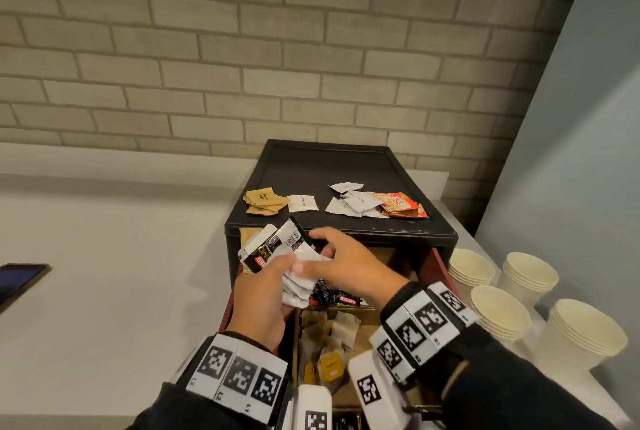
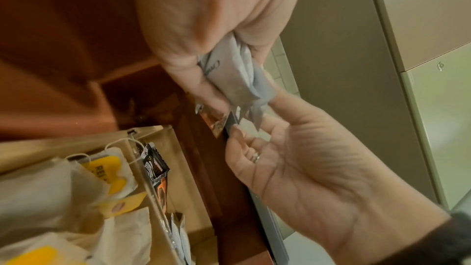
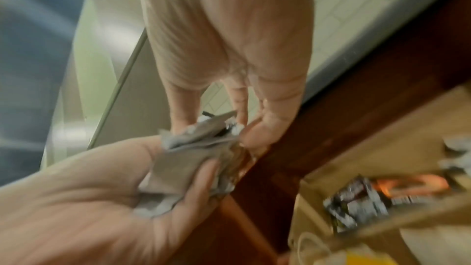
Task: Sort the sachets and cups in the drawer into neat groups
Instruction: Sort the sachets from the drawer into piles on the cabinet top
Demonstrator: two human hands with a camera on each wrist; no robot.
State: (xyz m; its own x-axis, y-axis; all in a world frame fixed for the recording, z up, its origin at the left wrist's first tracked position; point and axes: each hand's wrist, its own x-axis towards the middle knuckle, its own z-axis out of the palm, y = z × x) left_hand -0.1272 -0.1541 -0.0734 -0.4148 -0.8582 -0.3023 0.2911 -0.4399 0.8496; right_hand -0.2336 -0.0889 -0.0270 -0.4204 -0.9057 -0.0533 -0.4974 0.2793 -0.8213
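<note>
Head view, centre: left hand (image 1: 261, 294) clutches a wad of sachets (image 1: 277, 256) above the open drawer (image 1: 441, 265); right hand (image 1: 346, 263) pinches the white ones.

Left wrist view: same pinch, upper centre.

Right wrist view: blurred.

Step, likely: gathering whites. Next: add them to the white pile (image 1: 349, 204), upper right.

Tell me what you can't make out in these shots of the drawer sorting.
- How many sachets the left hand holds: head view, the right hand covers the bunch of sachets.
- The drawer rear compartments: head view, hidden behind both hands.
- The print on the black sachets in the drawer: right wrist view, motion blur.
- The dark device on the counter: head view, cut off by the left edge.
</note>
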